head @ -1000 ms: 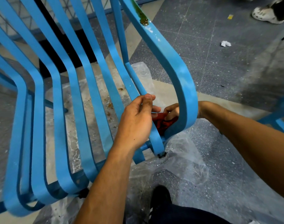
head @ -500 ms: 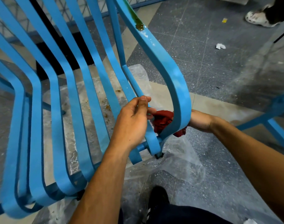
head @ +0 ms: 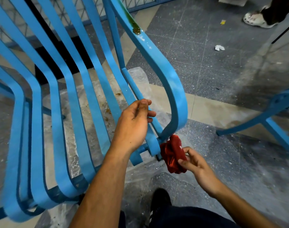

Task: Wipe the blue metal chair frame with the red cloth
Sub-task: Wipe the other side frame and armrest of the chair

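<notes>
The blue metal chair frame (head: 173,79) fills the left and centre, with several curved slats and a broad armrest loop that bends down at the centre. A brown-green stain (head: 136,30) sits high on that armrest. My left hand (head: 133,124) grips the thin slat beside the armrest. My right hand (head: 193,162) holds the bunched red cloth (head: 172,153) just right of the armrest's lower end, where the cloth touches the frame's joint.
Clear plastic sheeting (head: 137,78) lies on the speckled floor under the chair. Another blue frame (head: 272,116) stands at the right. A second person's shoe (head: 257,19) is at the top right, near a crumpled paper scrap (head: 219,47). My dark shoe (head: 160,198) is at the bottom.
My right hand has drawn the red cloth out from behind the armrest loop and down to the right of its lower end. My left hand keeps its hold on the slat.
</notes>
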The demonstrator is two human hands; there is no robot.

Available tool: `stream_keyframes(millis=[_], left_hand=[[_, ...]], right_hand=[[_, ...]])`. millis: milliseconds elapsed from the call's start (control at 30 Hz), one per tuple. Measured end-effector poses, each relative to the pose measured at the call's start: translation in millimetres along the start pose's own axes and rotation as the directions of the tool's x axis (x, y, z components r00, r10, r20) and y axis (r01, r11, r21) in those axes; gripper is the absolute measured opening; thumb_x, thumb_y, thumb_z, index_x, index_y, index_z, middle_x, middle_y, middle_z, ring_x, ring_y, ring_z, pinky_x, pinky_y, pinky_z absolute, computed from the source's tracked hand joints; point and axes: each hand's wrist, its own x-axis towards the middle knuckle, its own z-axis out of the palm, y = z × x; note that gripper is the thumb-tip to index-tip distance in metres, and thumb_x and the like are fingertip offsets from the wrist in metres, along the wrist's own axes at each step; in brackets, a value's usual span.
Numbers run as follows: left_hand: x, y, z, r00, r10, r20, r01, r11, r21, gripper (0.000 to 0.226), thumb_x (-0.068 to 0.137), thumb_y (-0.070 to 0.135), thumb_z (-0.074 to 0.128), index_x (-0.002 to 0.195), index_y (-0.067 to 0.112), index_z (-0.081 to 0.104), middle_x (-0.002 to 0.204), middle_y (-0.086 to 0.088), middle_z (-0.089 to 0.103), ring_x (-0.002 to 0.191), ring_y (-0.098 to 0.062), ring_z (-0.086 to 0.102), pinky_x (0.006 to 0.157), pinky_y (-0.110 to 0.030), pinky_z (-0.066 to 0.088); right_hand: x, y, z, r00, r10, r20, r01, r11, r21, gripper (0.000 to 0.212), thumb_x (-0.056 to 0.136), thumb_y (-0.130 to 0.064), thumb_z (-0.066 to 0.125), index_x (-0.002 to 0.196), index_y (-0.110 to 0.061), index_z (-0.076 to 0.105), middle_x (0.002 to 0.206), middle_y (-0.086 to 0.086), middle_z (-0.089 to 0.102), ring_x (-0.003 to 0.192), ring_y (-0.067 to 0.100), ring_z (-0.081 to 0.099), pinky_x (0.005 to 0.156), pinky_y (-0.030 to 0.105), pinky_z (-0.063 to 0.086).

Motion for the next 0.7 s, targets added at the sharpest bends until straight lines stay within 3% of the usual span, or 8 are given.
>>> stream_keyframes(millis=[133, 233, 333, 400, 467, 533, 633, 700], left_hand=[[0.2, -0.4, -0.8, 1.0, 0.0, 0.0, 0.0, 1.0, -0.001, 0.031, 0.105, 0.044, 0.038, 0.112, 0.033, 0.067, 0.093, 0.007, 0.076, 0.09, -0.008, 0.072, 0.086, -0.033, 0.055], [0.5, -0.8, 0.0, 1.0, -0.004, 0.005, 0.004, 1.0, 0.004, 0.03, 0.105, 0.043, 0.039, 0.113, 0.033, 0.066, 0.094, 0.007, 0.076, 0.091, -0.008, 0.072, 0.084, -0.031, 0.053], [0.7, -1.0, -0.1, 1.0, -0.003, 0.008, 0.003, 1.0, 0.011, 0.03, 0.106, 0.041, 0.039, 0.114, 0.032, 0.066, 0.095, 0.007, 0.076, 0.091, -0.008, 0.072, 0.082, -0.03, 0.052], [1.1, -1.4, 0.2, 1.0, -0.002, 0.004, 0.001, 1.0, 0.016, 0.03, 0.106, 0.041, 0.039, 0.114, 0.032, 0.066, 0.095, 0.007, 0.076, 0.091, -0.008, 0.072, 0.083, -0.031, 0.053], [1.5, -1.9, 1.3, 1.0, -0.001, 0.003, 0.001, 1.0, 0.018, 0.03, 0.106, 0.041, 0.039, 0.114, 0.032, 0.066, 0.094, 0.007, 0.076, 0.09, -0.009, 0.072, 0.08, -0.03, 0.052], [2.1, -2.1, 2.0, 1.0, 0.0, 0.0, 0.0, 1.0, 0.02, 0.03, 0.106, 0.041, 0.039, 0.114, 0.032, 0.066, 0.094, 0.007, 0.076, 0.09, -0.01, 0.072, 0.078, -0.029, 0.05], [2.8, -2.5, 1.4, 1.0, 0.002, -0.003, -0.002, 1.0, 0.023, 0.031, 0.106, 0.041, 0.039, 0.115, 0.031, 0.066, 0.094, 0.007, 0.075, 0.09, -0.01, 0.071, 0.079, -0.029, 0.051], [2.8, -2.6, 0.7, 1.0, 0.007, 0.001, -0.007, 1.0, 0.028, 0.031, 0.106, 0.041, 0.039, 0.116, 0.031, 0.066, 0.094, 0.008, 0.075, 0.09, -0.01, 0.071, 0.08, -0.03, 0.052]], right_hand=[[9.2, 6.0, 21.0, 0.986, -0.052, -0.157, 0.043, 0.997, -0.057, 0.017, 0.097, 0.001, 0.058, 0.113, -0.003, 0.058, 0.099, 0.009, 0.076, 0.09, 0.02, 0.073, 0.076, 0.028, 0.058], [22.2, 8.8, 28.7, 0.974, -0.033, -0.225, 0.011, 0.995, -0.099, 0.02, 0.095, -0.003, 0.063, 0.114, -0.008, 0.063, 0.105, 0.006, 0.076, 0.097, 0.019, 0.073, 0.077, 0.026, 0.059], [33.4, 4.0, 33.1, 0.978, -0.007, -0.21, -0.024, 0.989, -0.147, 0.016, 0.095, -0.012, 0.066, 0.111, -0.011, 0.07, 0.095, 0.003, 0.079, 0.087, 0.016, 0.076, 0.071, 0.023, 0.059], [40.4, 0.8, 37.0, 0.97, 0.018, -0.242, -0.051, 0.99, -0.129, 0.008, 0.094, -0.016, 0.069, 0.097, -0.01, 0.075, 0.08, 0.003, 0.079, 0.071, 0.016, 0.074, 0.058, 0.018, 0.055], [48.0, -0.1, 42.3, 0.951, 0.067, -0.301, -0.092, 0.993, -0.068, 0.01, 0.089, -0.014, 0.073, 0.082, -0.008, 0.077, 0.072, 0.01, 0.076, 0.062, 0.017, 0.067, 0.055, 0.022, 0.052], [54.7, -2.6, 48.4, 0.933, 0.146, -0.33, -0.15, 0.989, 0.014, 0.012, 0.086, -0.013, 0.076, 0.08, -0.003, 0.079, 0.072, 0.015, 0.076, 0.059, 0.019, 0.065, 0.055, 0.026, 0.052], [61.6, -5.4, 56.2, 0.892, 0.262, -0.368, -0.232, 0.965, 0.124, 0.025, 0.084, -0.015, 0.078, 0.078, 0.009, 0.074, 0.062, 0.015, 0.069, 0.049, 0.021, 0.058, 0.043, 0.023, 0.046], [64.5, -5.9, 62.9, 0.869, 0.304, -0.391, -0.255, 0.951, 0.174, 0.029, 0.084, -0.021, 0.079, 0.075, 0.006, 0.073, 0.062, 0.017, 0.067, 0.052, 0.026, 0.058, 0.047, 0.028, 0.046]])
